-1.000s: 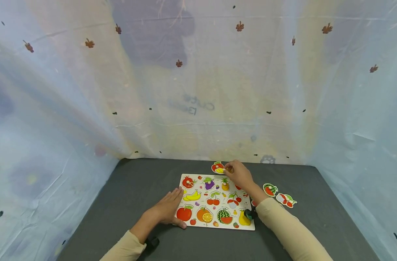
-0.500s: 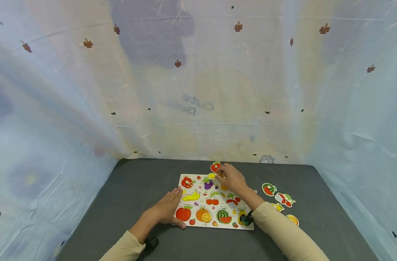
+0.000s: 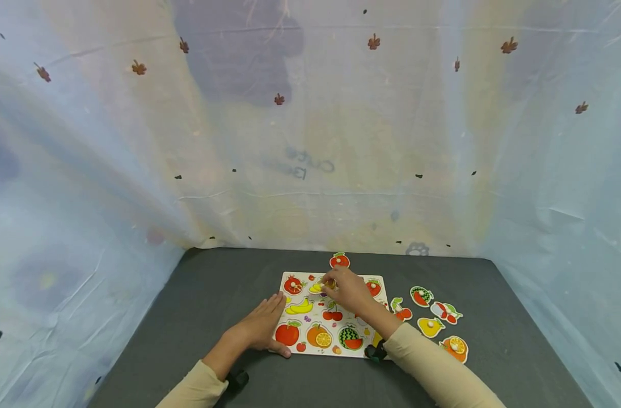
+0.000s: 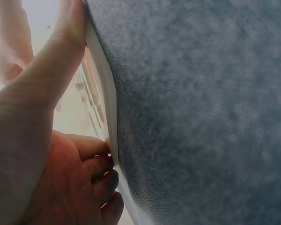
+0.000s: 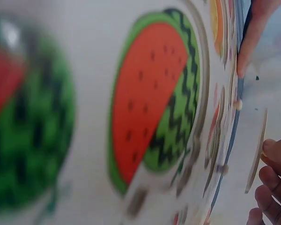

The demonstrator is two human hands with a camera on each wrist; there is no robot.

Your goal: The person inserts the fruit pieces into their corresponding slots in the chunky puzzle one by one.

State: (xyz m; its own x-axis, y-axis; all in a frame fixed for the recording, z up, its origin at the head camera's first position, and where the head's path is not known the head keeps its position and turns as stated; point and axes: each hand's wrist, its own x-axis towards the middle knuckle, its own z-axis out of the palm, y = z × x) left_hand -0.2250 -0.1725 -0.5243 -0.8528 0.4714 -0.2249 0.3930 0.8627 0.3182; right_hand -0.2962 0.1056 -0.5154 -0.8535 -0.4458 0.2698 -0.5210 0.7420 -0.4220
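A white fruit puzzle board (image 3: pixel 317 351) lies on the dark table. My left hand (image 3: pixel 261 324) rests along its left edge with fingers extended; in the left wrist view the fingers of that hand (image 4: pixel 61 178) lie against the board's pale edge (image 4: pixel 107 89). Over the board's upper part, my right hand (image 3: pixel 347 290) pinches a yellow banana piece (image 3: pixel 316 288) near the grape spot, which is mostly hidden. From the right wrist, the thin piece (image 5: pixel 257 152) appears edge-on at the fingertips, off the board. A printed watermelon (image 5: pixel 152 93) fills much of that view.
Right of the board lie loose pieces: a watermelon (image 3: pixel 421 296), cherries (image 3: pixel 446 312), a pear (image 3: pixel 430 327), an orange (image 3: pixel 455 348) and another red-and-green one (image 3: pixel 401 310). Behind the board is a red apple-like piece (image 3: pixel 339 260). A patterned sheet (image 3: pixel 310 141) hangs behind the table.
My right hand has carried the banana piece left and toward me, from beside the red piece to over the board. The left hand has stayed still.
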